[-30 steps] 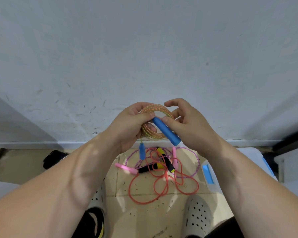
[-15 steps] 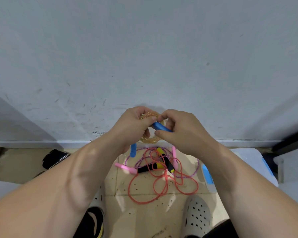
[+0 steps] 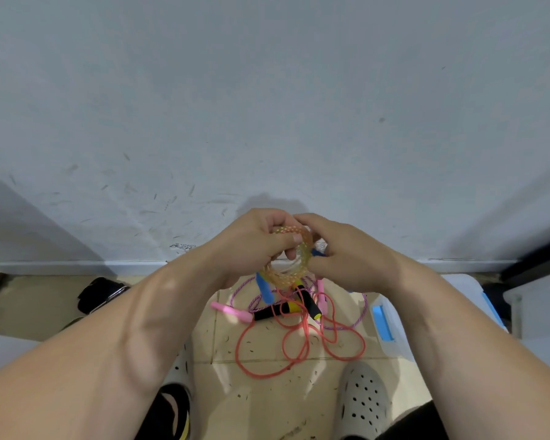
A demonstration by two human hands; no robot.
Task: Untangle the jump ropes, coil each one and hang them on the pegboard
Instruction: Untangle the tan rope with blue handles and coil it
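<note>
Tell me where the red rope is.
The red rope lies centre-frame on the floor ahead of the white shoe, tangled with the purple rope.

Both bare forearms reach forward; left hand [image 3: 251, 241] and right hand [image 3: 350, 258] touch, the 2 curled round the coiled rope [image 3: 305, 253].

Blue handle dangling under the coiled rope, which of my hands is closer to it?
Left. The left hand grips the coil just above the dangling blue handle; the right hand holds the coil's other side, farther to the right.
</note>
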